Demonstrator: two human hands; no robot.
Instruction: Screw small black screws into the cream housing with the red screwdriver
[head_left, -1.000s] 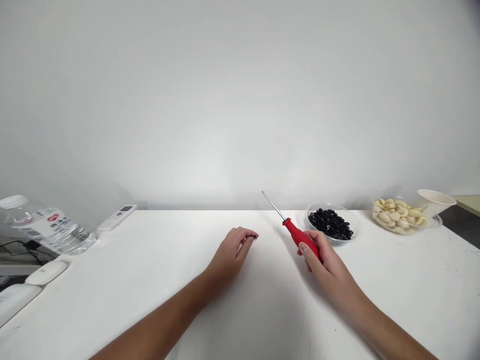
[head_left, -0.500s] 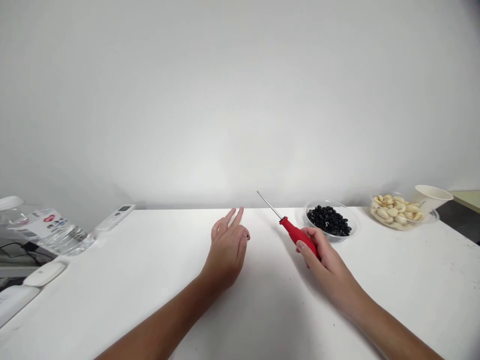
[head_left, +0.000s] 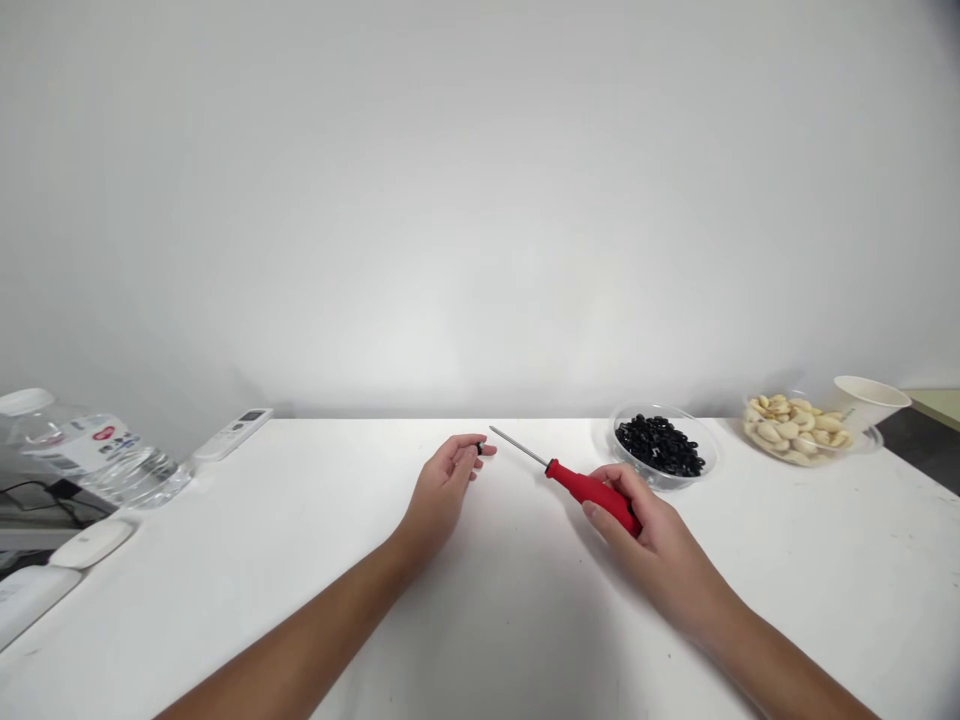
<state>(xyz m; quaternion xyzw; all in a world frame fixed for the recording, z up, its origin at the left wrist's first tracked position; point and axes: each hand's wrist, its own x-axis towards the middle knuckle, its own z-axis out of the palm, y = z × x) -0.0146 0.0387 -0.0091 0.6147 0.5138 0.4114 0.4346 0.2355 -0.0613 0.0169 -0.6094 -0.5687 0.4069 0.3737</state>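
Note:
Between the thumb and fingers of my left hand (head_left: 441,485) is pinched a small black piece (head_left: 480,448), too small to name exactly. My right hand (head_left: 651,535) wraps round the red handle of a screwdriver (head_left: 585,487). Its metal shaft slants up to the left, and the tip is just right of the black piece, apart from it as far as I can see. Behind my right hand stands a clear round bowl (head_left: 709,455) holding many shiny black pieces (head_left: 658,444).
At the right back, a clear container of pale nut-like pieces (head_left: 793,430) stands beside a paper cup (head_left: 870,400). To the left, a water bottle (head_left: 97,450) lies tilted near a white remote (head_left: 234,434) and white cases (head_left: 91,544). A wall (head_left: 480,200) rises behind the white table (head_left: 300,540).
My left hand has turned, its stretched fingers have curled in, and the small black piece now shows at its fingertips. The screwdriver has swung lower, its tip moving left toward that hand.

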